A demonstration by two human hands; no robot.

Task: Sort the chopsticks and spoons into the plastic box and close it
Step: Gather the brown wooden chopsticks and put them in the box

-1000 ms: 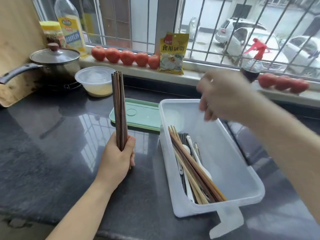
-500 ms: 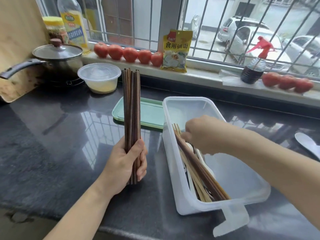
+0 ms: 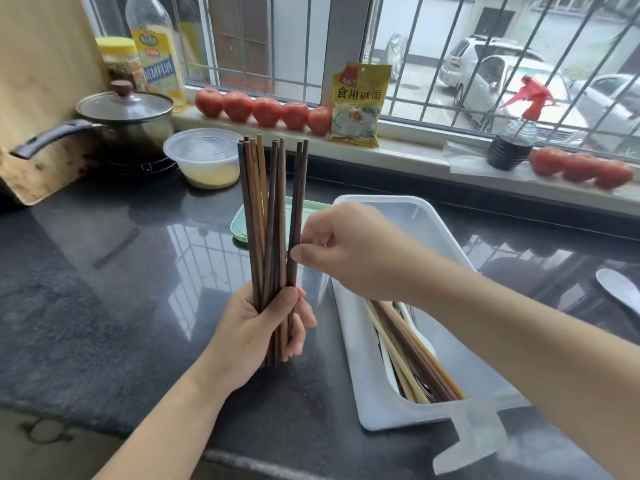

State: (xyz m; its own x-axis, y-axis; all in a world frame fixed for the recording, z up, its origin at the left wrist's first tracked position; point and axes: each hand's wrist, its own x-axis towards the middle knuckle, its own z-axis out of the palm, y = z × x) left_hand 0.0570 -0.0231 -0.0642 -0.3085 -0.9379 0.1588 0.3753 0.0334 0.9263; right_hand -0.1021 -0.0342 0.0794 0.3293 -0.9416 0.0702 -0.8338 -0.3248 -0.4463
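Chopsticks (image 3: pixel 273 216) stand upright in a bundle, gripped low by the left hand (image 3: pixel 263 327) above the counter (image 3: pixel 104 271). The right hand (image 3: pixel 346 251) pinches two dark sticks at the bundle's right side. Just beside it, the plastic box (image 3: pixel 433 223) sits open near the counter's front edge, with more chopsticks and spoons (image 3: pixel 415 327) inside.

Your right forearm (image 3: pixel 485 317) hides the far ends of the chopsticks (image 3: pixel 415 362) in the plastic box (image 3: pixel 381 202) and most of the spoons beneath. The green lid (image 3: pixel 242 223) sits mostly behind your bundle (image 3: pixel 273 216). The frame's right edge cuts off the white spoon (image 3: pixel 620 289).
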